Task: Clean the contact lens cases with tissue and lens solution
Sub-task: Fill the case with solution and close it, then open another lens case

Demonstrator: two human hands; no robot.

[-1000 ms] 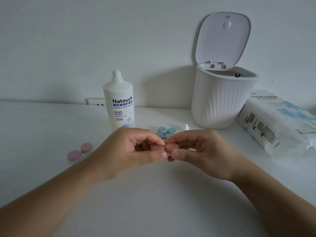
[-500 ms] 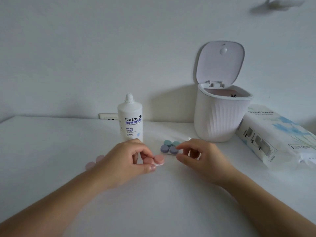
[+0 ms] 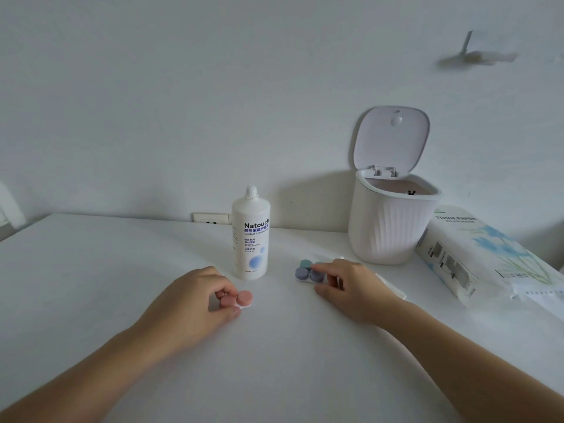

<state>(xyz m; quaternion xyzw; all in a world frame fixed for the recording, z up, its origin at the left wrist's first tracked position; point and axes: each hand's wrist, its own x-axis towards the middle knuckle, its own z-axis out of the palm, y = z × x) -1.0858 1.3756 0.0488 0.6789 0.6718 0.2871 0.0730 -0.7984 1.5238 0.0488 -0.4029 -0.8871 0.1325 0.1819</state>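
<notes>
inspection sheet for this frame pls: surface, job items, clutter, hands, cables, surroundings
Surface: white table, no spills seen.
Job's things: pink lens case, caps on, at the left hand; purple and teal lens cases, capped, at the right hand; solution bottle upright, capped; tissue pack lying at far right.
Clutter: white bin, lid up.
Hands: left hand pinches the pink case on the table; right hand fingers touch the purple and teal cases, grip unclear.
Cables: nothing seen.
Surroundings: white wall, wall socket behind the bottle.
</notes>
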